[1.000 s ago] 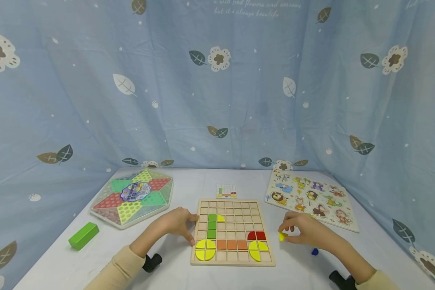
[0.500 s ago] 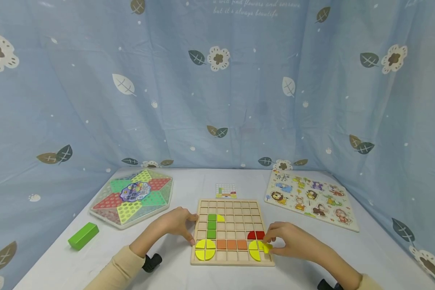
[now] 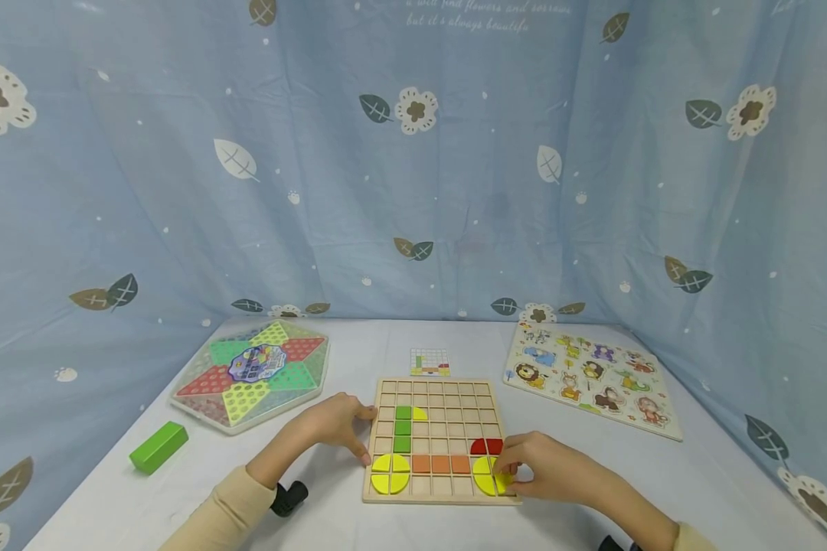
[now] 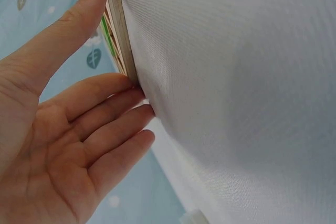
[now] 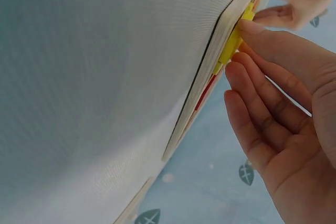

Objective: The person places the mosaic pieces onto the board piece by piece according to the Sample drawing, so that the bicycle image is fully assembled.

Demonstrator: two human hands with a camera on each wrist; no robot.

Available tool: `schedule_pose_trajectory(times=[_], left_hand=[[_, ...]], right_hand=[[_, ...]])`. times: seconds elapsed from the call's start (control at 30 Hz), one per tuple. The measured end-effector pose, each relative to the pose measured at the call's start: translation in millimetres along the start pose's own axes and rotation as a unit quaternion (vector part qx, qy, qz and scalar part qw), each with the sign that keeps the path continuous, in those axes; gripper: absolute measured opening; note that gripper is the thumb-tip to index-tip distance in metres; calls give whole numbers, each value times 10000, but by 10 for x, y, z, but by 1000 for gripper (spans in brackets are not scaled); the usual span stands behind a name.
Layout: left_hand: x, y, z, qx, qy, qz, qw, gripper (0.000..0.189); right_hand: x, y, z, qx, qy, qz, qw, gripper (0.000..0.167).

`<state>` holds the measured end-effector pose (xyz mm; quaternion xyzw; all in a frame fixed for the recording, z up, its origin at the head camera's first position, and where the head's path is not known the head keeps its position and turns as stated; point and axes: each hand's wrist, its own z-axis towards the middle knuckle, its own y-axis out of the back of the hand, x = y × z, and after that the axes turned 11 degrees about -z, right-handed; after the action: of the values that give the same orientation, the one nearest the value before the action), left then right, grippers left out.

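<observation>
A wooden grid board lies flat on the white table. Its cells hold green squares, orange squares, red pieces and yellow quarter-circles that form a round at lower left. My left hand touches the board's left edge, thumb and fingers spread along it, as the left wrist view shows too. At the lower right corner, my right hand pinches a yellow quarter-circle piece in a second yellow round. The right wrist view shows the thumb on the yellow piece.
Behind the board lies a small pattern card. A hexagonal game box and a green block are at left. An animal puzzle board lies at back right.
My right hand has moved left from beside the board, bringing the yellow quarter-circle to the lower right round. The blue piece seen earlier is now hidden at the right arm. My left hand stays put.
</observation>
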<state>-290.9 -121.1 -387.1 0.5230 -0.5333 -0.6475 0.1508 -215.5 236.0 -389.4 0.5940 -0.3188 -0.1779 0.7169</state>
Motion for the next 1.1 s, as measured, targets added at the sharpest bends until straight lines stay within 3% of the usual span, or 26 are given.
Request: schedule_pose_trajectory(times=[0.43,0.73,1.1], left_hand=[[-34,13,-20,7,-97,-21,10000,78],[-32,19,-9,40,-11,53,10000,79],[-34,16,-25,37,-71,6,10000,79]], right_hand=[[-10,35,-47,-7,-64,17,10000,19],[-161,217,-313,-255,-8,-244,9994,20],[-340,265,-619,-203,-509,-343,9979,22]])
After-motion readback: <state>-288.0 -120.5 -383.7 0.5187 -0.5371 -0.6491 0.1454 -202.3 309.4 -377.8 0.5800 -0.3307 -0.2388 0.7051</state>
